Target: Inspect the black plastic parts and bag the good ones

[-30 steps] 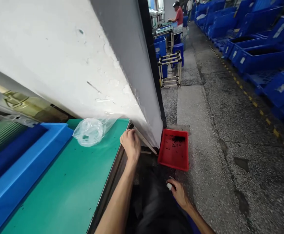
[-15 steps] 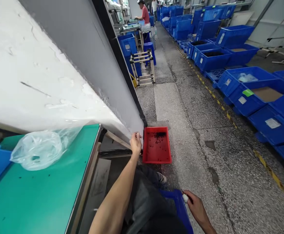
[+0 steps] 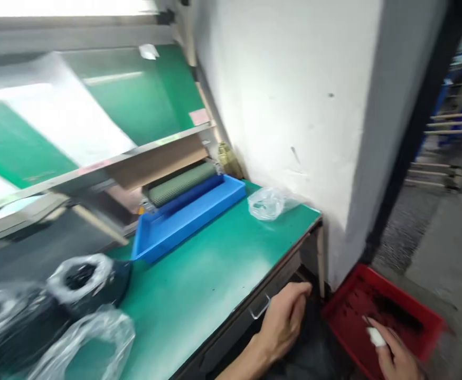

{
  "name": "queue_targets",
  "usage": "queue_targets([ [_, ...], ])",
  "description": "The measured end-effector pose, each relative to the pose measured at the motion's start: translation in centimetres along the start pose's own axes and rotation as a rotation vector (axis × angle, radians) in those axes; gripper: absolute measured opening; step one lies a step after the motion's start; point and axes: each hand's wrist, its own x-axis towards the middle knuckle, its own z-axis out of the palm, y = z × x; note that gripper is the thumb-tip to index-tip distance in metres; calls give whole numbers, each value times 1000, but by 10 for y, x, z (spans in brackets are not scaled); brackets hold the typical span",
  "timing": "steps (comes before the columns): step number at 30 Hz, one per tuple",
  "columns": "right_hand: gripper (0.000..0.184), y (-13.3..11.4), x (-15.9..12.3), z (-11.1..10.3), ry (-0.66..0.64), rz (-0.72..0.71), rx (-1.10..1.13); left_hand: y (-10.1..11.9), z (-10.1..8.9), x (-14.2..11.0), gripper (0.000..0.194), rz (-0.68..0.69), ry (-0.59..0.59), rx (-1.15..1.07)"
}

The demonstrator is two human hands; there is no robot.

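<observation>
My left hand (image 3: 284,319) is closed in a loose fist by the front edge of the green-topped table (image 3: 210,295), next to a metal drawer handle (image 3: 260,307). Whether anything is inside its curled fingers cannot be seen. At the lower right, my right hand (image 3: 399,353) grips a small white piece (image 3: 376,336) with a thin pointed tip, its kind unclear through the blur. This hand is in front of a red tray (image 3: 432,322) on the floor, which holds small black bits. A clear plastic bag (image 3: 266,205) lies on the table's far corner.
Along the table's back is a blue trough (image 3: 191,214) below a ribbed green roller (image 3: 183,183). Bag-lined dark containers (image 3: 92,287) and a clear liner bag (image 3: 107,327) occupy the left. A white wall (image 3: 294,89) rises behind the table; a pipe rack (image 3: 448,174) stands beyond.
My view has swung left, from the aisle of blue bins to the table. My left hand has gone from beside the red tray to the table's front edge. My right hand keeps the white piece.
</observation>
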Motion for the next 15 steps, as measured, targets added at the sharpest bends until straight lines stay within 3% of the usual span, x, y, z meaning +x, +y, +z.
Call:
queue_targets([
  [3,37,-68,67,8,79,-301,-93,-6,-71,-59,25,-67,242,116],
  [6,45,-165,115,18,-59,-613,-103,-20,-133,-121,24,-223,487,303],
  [9,41,-249,149,42,-182,-799,-168,-41,-181,-171,29,-453,523,452],
  [12,38,-291,170,78,-288,-934,-223,-58,-202,-194,30,-492,448,534],
  [15,40,-294,173,109,-358,-1048,-160,-54,-197,-196,27,-391,383,599],
])
